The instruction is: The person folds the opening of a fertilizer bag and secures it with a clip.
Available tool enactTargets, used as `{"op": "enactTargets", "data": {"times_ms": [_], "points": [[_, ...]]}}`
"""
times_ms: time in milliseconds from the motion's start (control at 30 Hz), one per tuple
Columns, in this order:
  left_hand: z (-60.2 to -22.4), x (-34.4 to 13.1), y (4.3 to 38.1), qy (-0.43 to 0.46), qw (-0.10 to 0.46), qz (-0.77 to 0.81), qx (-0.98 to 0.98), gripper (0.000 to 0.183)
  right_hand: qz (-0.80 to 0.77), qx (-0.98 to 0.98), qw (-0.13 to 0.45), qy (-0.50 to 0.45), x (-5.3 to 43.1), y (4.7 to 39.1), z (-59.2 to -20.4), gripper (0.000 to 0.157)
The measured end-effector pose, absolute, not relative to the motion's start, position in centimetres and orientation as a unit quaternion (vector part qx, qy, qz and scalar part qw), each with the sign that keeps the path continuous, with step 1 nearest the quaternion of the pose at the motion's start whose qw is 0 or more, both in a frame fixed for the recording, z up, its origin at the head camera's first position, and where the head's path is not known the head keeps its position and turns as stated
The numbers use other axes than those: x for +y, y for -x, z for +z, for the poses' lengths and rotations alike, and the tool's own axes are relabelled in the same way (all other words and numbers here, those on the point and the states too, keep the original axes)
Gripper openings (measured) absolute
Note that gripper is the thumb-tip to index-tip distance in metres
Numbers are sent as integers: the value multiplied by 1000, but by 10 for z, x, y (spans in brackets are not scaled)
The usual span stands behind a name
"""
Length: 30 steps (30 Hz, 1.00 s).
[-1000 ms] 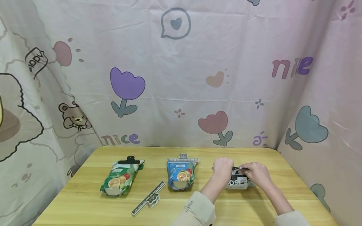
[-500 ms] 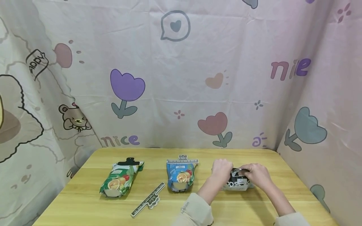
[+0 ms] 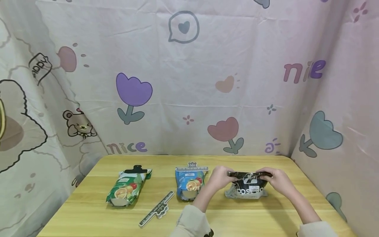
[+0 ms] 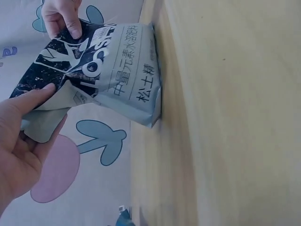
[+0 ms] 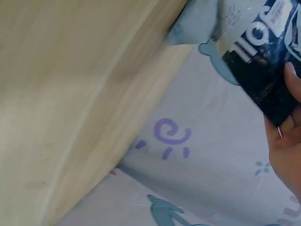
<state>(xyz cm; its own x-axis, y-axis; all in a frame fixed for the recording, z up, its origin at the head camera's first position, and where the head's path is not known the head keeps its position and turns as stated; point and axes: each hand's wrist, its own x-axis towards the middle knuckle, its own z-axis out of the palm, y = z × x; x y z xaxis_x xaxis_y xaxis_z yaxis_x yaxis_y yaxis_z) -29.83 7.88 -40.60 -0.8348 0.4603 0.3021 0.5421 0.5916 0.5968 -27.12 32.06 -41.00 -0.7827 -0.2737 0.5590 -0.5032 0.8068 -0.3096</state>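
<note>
A black and pale-grey packet [image 3: 249,190] with white lettering stands on the table's right half. My left hand [image 3: 220,177] pinches its top left corner, and my right hand [image 3: 277,181] pinches the top right one. Between them the black top edge is stretched wide. In the left wrist view the thumb of my left hand [image 4: 23,141] lies on the packet's front [image 4: 127,75], where a grey side fold bulges out below it. From the right wrist, the thumb of my right hand [image 5: 287,146] shows on the black upper part.
To the left of my hands lies a blue packet [image 3: 189,186] with a piano-key clip [image 3: 191,168] across its top. A green packet [image 3: 125,191] with a black clip [image 3: 136,169] is farther left. One loose piano-key clip [image 3: 157,209] lies in front. Printed curtains [image 3: 189,82] surround the table [image 3: 251,220].
My hands have spread apart, the left shifting leftward. The packet's top, earlier bunched between them, is now pulled out wide, showing more of its front. The other packets and clips stay put.
</note>
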Motion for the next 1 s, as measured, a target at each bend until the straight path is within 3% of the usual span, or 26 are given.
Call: {"op": "enactTargets", "data": {"times_ms": [367, 433, 533, 700, 833, 1000], "points": [[-415, 81, 297, 258, 121, -382, -879, 9, 289, -878, 312, -218, 327, 278, -425, 18], [-415, 81, 298, 256, 121, -382, -880, 9, 304, -881, 295, -212, 328, 280, -425, 16], [-413, 80, 298, 260, 109, -386, -878, 11, 365, -885, 223, -181, 333, 280, -421, 12], [-408, 72, 299, 263, 60, -453, -850, 14, 461, -874, 117, -101, 349, 278, -418, 25], [-409, 70, 299, 262, 50, -473, -840, 15, 476, -869, 111, -77, 355, 276, -424, 28], [-410, 71, 298, 260, 68, -457, -848, 11, 471, -865, 152, -86, 355, 278, -432, 21]]}}
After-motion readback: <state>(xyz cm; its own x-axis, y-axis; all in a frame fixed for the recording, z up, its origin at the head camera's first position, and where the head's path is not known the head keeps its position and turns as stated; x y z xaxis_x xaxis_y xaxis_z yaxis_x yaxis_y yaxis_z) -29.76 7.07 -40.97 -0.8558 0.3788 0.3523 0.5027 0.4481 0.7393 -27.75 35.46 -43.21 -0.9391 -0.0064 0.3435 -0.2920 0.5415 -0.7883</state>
